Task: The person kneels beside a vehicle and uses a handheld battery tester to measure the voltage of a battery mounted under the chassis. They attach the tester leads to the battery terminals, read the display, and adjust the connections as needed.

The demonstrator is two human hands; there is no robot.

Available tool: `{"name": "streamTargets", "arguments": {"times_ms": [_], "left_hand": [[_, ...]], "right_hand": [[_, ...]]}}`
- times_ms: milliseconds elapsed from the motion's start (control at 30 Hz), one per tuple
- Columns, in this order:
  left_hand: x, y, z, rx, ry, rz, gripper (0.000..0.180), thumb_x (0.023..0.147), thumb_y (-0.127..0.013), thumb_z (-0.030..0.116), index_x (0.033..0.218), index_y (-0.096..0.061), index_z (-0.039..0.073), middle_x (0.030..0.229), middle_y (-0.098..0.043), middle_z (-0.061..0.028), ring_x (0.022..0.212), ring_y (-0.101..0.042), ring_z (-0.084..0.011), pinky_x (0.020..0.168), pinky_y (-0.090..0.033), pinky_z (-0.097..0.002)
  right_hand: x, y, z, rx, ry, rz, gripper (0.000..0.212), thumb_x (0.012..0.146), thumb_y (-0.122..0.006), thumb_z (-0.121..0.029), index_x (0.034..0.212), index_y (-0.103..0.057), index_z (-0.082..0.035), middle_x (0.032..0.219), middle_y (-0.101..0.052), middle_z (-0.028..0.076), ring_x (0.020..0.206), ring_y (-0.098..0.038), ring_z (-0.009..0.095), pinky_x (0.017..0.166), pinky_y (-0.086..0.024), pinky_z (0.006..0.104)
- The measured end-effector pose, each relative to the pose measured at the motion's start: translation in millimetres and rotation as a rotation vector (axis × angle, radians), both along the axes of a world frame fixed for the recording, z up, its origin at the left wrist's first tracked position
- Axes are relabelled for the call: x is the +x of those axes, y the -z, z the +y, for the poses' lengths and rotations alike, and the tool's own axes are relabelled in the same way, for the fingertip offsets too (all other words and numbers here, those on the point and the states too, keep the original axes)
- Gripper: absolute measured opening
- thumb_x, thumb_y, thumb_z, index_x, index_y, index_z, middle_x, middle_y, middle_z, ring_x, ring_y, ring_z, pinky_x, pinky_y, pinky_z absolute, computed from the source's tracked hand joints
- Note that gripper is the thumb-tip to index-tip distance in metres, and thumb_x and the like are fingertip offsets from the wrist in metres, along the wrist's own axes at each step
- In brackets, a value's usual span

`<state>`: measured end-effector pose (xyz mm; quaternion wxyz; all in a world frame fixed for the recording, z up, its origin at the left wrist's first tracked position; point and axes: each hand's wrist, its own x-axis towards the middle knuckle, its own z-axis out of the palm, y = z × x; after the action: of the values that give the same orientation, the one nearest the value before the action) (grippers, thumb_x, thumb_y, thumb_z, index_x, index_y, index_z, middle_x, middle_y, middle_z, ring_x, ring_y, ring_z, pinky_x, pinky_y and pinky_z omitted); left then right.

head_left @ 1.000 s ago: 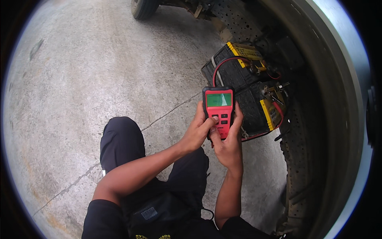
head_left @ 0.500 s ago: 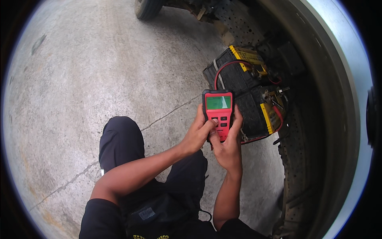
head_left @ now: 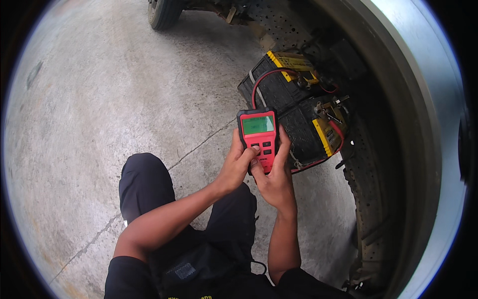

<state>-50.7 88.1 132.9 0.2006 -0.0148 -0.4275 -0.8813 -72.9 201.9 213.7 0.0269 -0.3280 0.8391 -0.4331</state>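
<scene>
Red-and-black, green-screened rectangular handheld meter [head_left: 260, 139] sits before me, clasped between left hand [head_left: 232, 168] and right hand [head_left: 277, 186], near two boxy black-and-yellow batteries [head_left: 280, 93].

The tester [head_left: 258, 133] sits between the left hand's fingers [head_left: 236, 143] and the right hand's fingers [head_left: 284, 143]. The far battery [head_left: 274, 85] lies beyond it, the near battery [head_left: 301, 130] to its right. A wheel [head_left: 165, 13] stands far beyond the tester, to its left.
</scene>
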Motion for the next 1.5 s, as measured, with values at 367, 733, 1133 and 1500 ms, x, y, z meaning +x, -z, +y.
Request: {"name": "streamTargets", "arguments": {"times_ms": [367,733,1133,1500], "left_hand": [[-0.5,0.6,2.9,0.059,0.023,0.026,0.047,0.103,-0.053,0.01,0.148,-0.038,0.005,0.129,-0.056,-0.0094,0.119,-0.054,-0.0149,0.106,-0.046,-0.0339],[2.4,-1.7,1.9,0.046,0.021,0.003,0.047,0.104,-0.053,0.01,0.149,-0.039,0.006,0.129,-0.056,-0.0091,0.117,-0.055,-0.0145,0.104,-0.047,-0.0329],[1.0,-0.7,2.3,0.056,0.013,0.025,0.047,0.105,-0.054,0.011,0.148,-0.039,0.005,0.13,-0.057,-0.0094,0.118,-0.056,-0.0142,0.104,-0.048,-0.0329],[2.0,0.5,2.9,0.028,-0.015,0.033,0.042,0.105,-0.053,0.012,0.144,-0.041,0.004,0.126,-0.057,-0.0095,0.112,-0.056,-0.0138,0.1,-0.049,-0.0326]], "right_hand": [[0.7,3.3,1.5,-0.004,-0.002,0.056,0.084,0.096,-0.061,0.009,0.167,-0.017,-0.002,0.15,-0.051,0.021,0.132,-0.059,0.028,0.109,-0.051,0.0403],[3.0,0.6,0.6,0.012,-0.011,0.062,0.083,0.097,-0.062,0.007,0.167,-0.017,-0.002,0.15,-0.051,0.022,0.132,-0.059,0.028,0.107,-0.053,0.041],[4.0,2.7,0.5,-0.009,0.007,0.054,0.083,0.096,-0.06,0.009,0.166,-0.017,-0.002,0.15,-0.051,0.022,0.132,-0.059,0.027,0.107,-0.053,0.0401],[6.3,-2.4,-1.9,0.027,-0.005,0.094,0.082,0.096,-0.062,0.008,0.165,-0.018,0.0,0.149,-0.051,0.023,0.131,-0.058,0.029,0.108,-0.051,0.0418]]}}
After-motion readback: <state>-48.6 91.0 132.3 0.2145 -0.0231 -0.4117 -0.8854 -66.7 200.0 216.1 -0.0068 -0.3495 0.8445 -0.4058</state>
